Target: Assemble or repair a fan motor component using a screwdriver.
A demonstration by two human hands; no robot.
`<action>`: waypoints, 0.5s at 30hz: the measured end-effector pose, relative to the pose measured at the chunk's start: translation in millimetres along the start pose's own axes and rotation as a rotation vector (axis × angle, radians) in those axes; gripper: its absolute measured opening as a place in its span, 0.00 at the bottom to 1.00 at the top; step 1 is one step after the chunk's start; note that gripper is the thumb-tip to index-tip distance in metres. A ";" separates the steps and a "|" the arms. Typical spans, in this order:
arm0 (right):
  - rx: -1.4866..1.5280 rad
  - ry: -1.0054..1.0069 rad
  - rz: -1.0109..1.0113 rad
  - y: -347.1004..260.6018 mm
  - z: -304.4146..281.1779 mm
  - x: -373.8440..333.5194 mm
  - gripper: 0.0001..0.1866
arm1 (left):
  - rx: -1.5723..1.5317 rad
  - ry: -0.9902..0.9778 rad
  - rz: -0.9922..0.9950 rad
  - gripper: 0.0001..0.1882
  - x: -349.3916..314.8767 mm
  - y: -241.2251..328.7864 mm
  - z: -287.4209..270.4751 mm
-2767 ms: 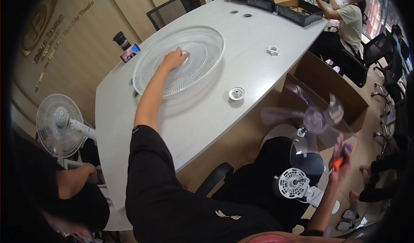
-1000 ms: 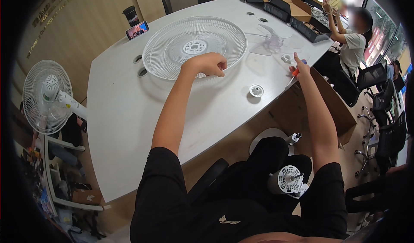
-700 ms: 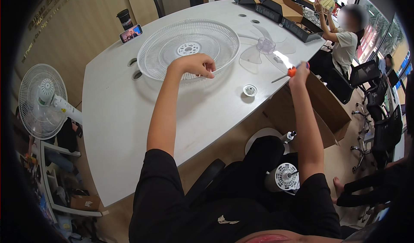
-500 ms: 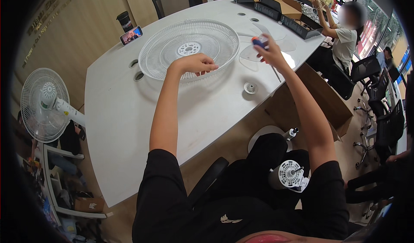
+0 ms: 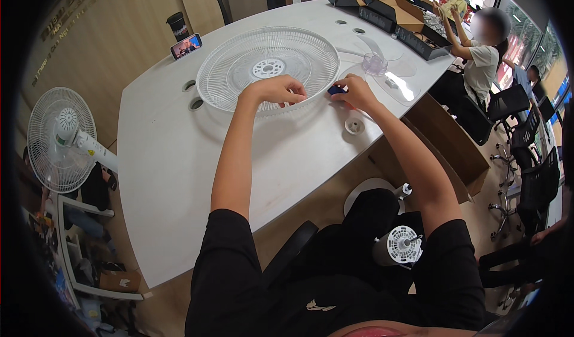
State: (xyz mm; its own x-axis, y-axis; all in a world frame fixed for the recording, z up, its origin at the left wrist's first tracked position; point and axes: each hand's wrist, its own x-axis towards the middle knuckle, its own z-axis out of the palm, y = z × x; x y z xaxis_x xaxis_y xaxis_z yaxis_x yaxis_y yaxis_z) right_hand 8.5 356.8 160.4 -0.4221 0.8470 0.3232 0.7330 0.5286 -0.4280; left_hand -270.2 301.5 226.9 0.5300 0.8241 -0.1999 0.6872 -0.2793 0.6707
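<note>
A white wire fan grille (image 5: 209, 77) lies on the table before me. My left hand (image 5: 278, 90) bends over its near rim with curled fingers, closed at the wires; the fingertips are partly hidden. Beside the rim's right side, my right hand (image 5: 354, 93) closes round a screwdriver (image 5: 336, 90) with a blue and orange handle; its shaft is hidden. A clear fan blade (image 5: 375, 63) rests to the right of the grille. Nearer the edge sits a small white round cap (image 5: 354, 126). The white fan motor (image 5: 403, 245), with its metal shaft, is at my lap.
A phone (image 5: 186, 46) leans by a black cup (image 5: 177, 27). Open boxes (image 5: 412, 29) stand at the far right, near a seated person (image 5: 481, 56). Below the table edge are a cardboard box (image 5: 451, 148) and a round white base (image 5: 362, 196). Another fan (image 5: 63, 136) stands left.
My right hand has moved left and down with the screwdriver, from over the clear blade to the grille's right rim. My left hand stays at the near rim.
</note>
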 end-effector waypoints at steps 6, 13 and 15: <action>0.144 0.140 -0.016 0.6 -12.2 7.6 0.24 | -0.025 -0.028 0.026 0.13 -1.6 -0.6 0.8; 0.000 0.352 -0.260 -34.7 5.6 31.0 0.13 | -0.009 0.150 -0.059 0.17 3.1 -15.8 -11.3; -0.056 0.120 -0.444 -51.2 16.0 46.1 0.14 | 0.091 0.253 -0.116 0.19 -4.1 -37.2 -21.7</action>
State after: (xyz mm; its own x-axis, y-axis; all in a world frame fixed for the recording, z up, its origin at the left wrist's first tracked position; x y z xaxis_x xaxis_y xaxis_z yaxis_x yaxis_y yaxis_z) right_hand -57.1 369.7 183.7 -0.6393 0.5247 0.5621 0.5241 0.8323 -0.1808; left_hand -308.7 319.2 218.2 0.3126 0.9466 -0.0790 0.7836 -0.2099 0.5847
